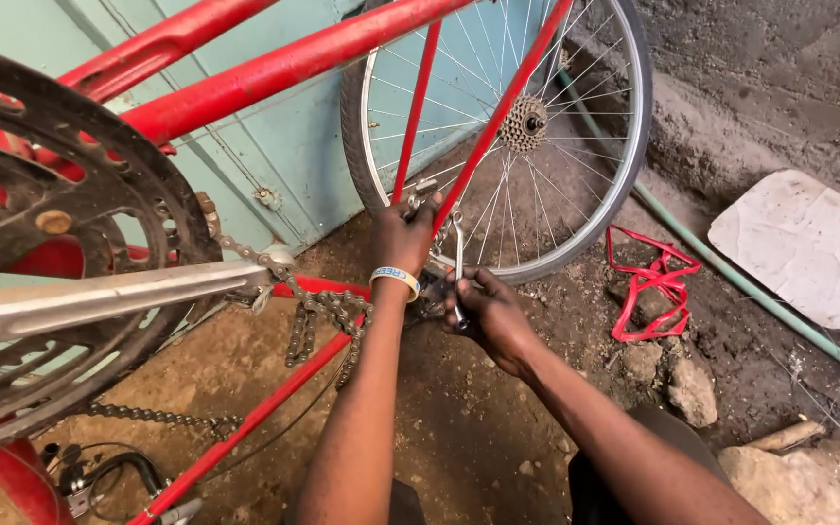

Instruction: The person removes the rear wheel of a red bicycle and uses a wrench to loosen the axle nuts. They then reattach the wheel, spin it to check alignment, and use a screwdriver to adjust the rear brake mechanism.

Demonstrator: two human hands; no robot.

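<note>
On a dirt floor (498, 428) by a blue wall (294, 146), the left hand (402, 238) clasps an upturned red bicycle's rear dropout (430, 209) while the right hand (483, 306) grips a spanner (458, 262), mid-way through work at the wheel mount that seemingly calls for steady turning next.

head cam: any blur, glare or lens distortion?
Head view: soft even daylight, no glare; chainring and crank arm loom large and slightly soft, stretched by the wide lens; hands, wheel and chain are sharp.

You had two hands in view, left (402, 238) and right (488, 311), one wristband (395, 279), one wrench (459, 272), one bike (264, 73), one wheel (576, 146), one chain (318, 311), one chainring (60, 224), one hose (760, 297), one slab (809, 248).
</note>
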